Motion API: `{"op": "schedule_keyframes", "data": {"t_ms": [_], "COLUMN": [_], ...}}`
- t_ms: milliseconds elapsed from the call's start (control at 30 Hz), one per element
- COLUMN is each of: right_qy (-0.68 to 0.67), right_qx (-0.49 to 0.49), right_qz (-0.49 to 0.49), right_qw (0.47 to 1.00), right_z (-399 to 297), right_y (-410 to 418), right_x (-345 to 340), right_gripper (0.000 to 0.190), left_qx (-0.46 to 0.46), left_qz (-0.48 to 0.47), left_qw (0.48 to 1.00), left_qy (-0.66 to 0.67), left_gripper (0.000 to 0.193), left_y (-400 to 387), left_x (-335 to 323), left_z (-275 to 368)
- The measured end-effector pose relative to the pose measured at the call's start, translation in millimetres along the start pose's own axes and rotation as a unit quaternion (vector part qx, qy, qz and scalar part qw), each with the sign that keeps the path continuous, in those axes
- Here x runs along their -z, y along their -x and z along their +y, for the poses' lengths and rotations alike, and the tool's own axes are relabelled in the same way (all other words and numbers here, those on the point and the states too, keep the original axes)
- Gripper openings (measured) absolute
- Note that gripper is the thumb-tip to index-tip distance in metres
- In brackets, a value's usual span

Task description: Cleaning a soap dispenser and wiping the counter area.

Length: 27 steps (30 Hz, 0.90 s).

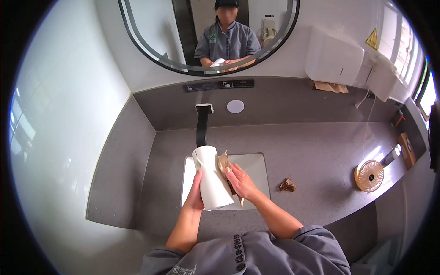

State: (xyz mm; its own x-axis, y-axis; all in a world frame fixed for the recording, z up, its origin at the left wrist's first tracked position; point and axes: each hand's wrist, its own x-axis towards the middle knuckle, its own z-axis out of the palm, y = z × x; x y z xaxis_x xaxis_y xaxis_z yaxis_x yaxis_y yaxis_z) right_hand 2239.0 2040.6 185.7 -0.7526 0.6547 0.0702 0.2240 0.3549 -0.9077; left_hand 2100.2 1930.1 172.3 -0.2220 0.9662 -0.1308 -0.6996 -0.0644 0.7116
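A white cylindrical device (213,182), perhaps a dispenser or kettle body, is held tilted over the white sink basin (252,172). My left hand (196,192) grips its left side, the thumb lying along it. Against its right side my right hand (240,181) presses a brown paper towel (225,165), partly hidden by the fingers. A black wall faucet (202,127) reaches out just behind the device's top end. To the right of the basin, a crumpled brown paper towel (287,185) lies on the grey countertop (316,154).
A round tan fan (371,176), a cylindrical bottle or can (392,155) and a cardboard box (407,150) stand at the counter's right end. On the back wall are a mirror (165,65), a white paper towel dispenser (333,56) and a white device with a cord (381,77).
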Motion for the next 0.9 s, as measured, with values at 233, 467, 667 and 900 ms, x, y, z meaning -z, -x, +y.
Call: {"op": "schedule_keyframes", "data": {"t_ms": [233, 467, 667, 900], "right_qy": [0.039, 0.121, 0.012, -0.217], "right_qx": [-0.012, -0.086, -0.097, -0.064], "right_qz": [-0.001, -0.026, -0.042, -0.025], "right_qw": [0.999, 0.989, 0.994, 0.974], "right_z": [-5.0, 7.4, 28.3, 38.4], "right_y": [5.8, 4.0, -6.8, 28.5], "right_x": [-3.6, -10.4, -26.6, -32.1], "right_gripper": [0.05, 0.052, 0.061, 0.075], "left_qx": [0.022, 0.007, -0.022, -0.148], "left_qz": [0.092, 0.139, 0.116, 0.213], "left_qw": [0.993, 0.984, 0.991, 0.965], "left_qy": [-0.075, -0.111, -0.061, -0.045], "left_gripper": [0.065, 0.066, 0.076, 0.074], "left_y": [8.2, 14.4, 21.9, -7.8], "left_x": [-6.0, -6.9, -10.0, 26.1], "left_z": [-1.8, -16.1, -19.7, 0.3]}}
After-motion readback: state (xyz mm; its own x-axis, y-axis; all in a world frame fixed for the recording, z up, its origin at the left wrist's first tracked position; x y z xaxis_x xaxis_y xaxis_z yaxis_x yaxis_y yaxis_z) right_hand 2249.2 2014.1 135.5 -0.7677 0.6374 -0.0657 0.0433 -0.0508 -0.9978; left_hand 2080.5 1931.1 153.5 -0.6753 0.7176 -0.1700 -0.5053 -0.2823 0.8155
